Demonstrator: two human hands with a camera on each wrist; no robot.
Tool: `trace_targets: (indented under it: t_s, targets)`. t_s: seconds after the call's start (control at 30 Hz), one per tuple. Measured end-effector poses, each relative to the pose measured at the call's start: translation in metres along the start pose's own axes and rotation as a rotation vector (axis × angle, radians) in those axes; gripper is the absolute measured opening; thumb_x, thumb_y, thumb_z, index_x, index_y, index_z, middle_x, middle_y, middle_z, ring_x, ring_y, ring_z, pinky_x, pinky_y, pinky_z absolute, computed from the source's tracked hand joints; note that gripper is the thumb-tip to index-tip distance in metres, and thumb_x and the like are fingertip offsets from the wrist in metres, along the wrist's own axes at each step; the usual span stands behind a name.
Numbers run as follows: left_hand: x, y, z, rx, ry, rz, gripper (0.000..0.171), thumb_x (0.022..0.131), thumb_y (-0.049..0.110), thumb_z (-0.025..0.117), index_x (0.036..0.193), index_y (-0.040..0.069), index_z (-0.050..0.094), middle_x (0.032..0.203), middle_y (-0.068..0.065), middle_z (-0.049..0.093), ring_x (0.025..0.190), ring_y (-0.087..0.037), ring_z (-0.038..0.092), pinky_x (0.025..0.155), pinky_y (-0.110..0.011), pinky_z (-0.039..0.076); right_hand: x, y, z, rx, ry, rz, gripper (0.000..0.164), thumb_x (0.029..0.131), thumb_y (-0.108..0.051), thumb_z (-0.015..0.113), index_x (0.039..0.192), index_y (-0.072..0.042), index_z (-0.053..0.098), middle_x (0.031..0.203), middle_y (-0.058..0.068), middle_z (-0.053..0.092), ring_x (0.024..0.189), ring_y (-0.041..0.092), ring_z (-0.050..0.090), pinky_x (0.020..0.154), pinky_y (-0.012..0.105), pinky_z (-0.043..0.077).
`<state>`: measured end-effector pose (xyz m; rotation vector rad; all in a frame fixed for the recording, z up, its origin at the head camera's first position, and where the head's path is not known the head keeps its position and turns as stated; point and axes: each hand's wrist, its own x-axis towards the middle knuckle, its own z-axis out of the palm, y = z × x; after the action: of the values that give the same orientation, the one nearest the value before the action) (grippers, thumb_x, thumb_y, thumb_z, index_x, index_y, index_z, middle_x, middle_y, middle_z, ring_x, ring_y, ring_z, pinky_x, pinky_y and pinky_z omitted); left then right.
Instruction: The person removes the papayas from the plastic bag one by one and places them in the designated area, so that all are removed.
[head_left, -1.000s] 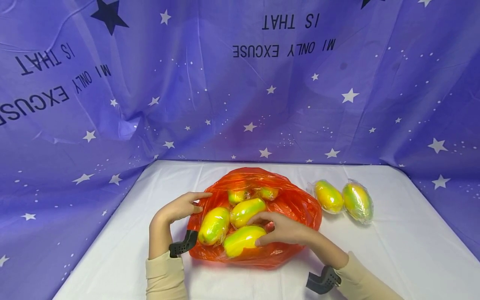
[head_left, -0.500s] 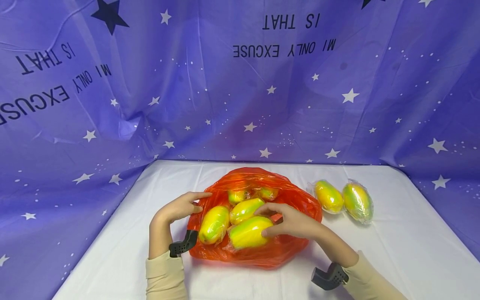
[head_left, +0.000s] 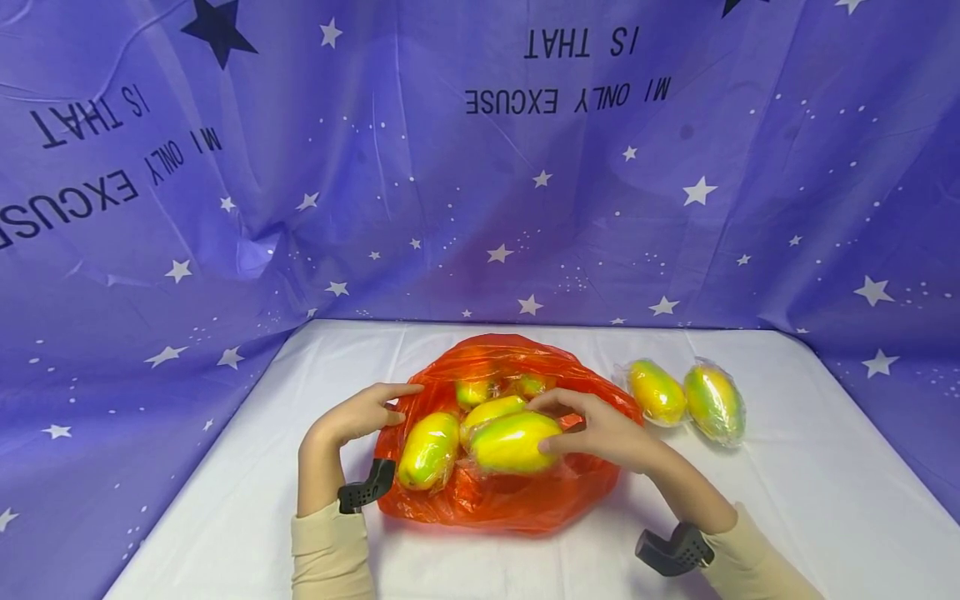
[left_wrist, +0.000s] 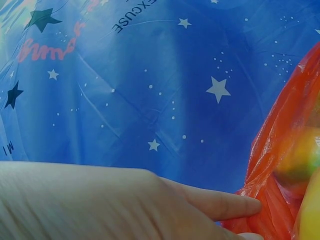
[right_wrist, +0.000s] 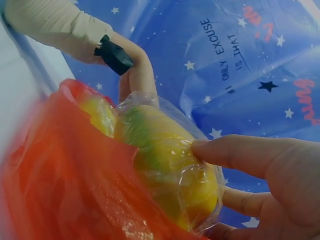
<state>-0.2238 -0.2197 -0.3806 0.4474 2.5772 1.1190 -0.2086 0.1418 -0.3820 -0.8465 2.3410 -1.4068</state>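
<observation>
Two fruits (head_left: 656, 393) right of bag (head_left: 510, 504)

a purple curtain (head_left: 450, 208) hangs behind and along both sides of the counter (head_left: 810, 467), printed with white stars (head_left: 700, 191), a few dark stars (head_left: 221, 32) and upside-down black lettering (head_left: 512, 102). its folds (head_left: 258, 257) catch pale patches of light on the left. a white cloth (head_left: 240, 500) covers the counter.

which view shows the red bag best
The head view: the red bag lies wholly in frame, with fruit inside. The left wrist view catches only an edge; the right wrist view, a close, cropped part.
</observation>
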Motion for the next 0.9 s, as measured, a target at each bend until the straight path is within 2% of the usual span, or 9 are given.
trace_targets:
  t_s: [0.33, 0.67, 0.9]
  targets:
    - [0.0, 0.0, 0.0, -0.004, -0.001, 0.007, 0.053, 0.085, -0.006, 0.054, 0.137, 0.0, 0.052, 0.137, -0.02, 0.051, 0.114, -0.032, 0.047, 0.098, -0.053, 0.038, -0.007, -0.002, -0.015, 0.035, 0.114, 0.034, 0.043, 0.084, -0.029, 0.075, 0.124, -0.021, 0.061, 0.12, -0.002, 0.062, 0.115, 0.022, 0.053, 0.098, 0.047, 0.042]
    - [0.0, 0.001, 0.0, -0.005, -0.003, 0.011, 0.053, 0.084, -0.006, 0.054, 0.137, -0.001, 0.052, 0.136, -0.021, 0.051, 0.12, -0.035, 0.046, 0.101, -0.056, 0.035, -0.017, 0.001, -0.027, 0.084, 0.245, 0.089, 0.047, 0.084, -0.028, 0.075, 0.126, -0.015, 0.059, 0.122, 0.003, 0.061, 0.117, 0.026, 0.053, 0.093, 0.032, 0.047]
    - [0.0, 0.002, 0.001, -0.008, -0.004, 0.008, 0.053, 0.084, -0.006, 0.054, 0.137, -0.001, 0.052, 0.137, -0.022, 0.05, 0.124, -0.037, 0.044, 0.103, -0.058, 0.034, -0.025, 0.004, -0.033, 0.109, 0.294, 0.085, 0.047, 0.085, -0.024, 0.074, 0.127, -0.009, 0.058, 0.123, 0.007, 0.061, 0.117, 0.028, 0.053, 0.091, 0.025, 0.047]
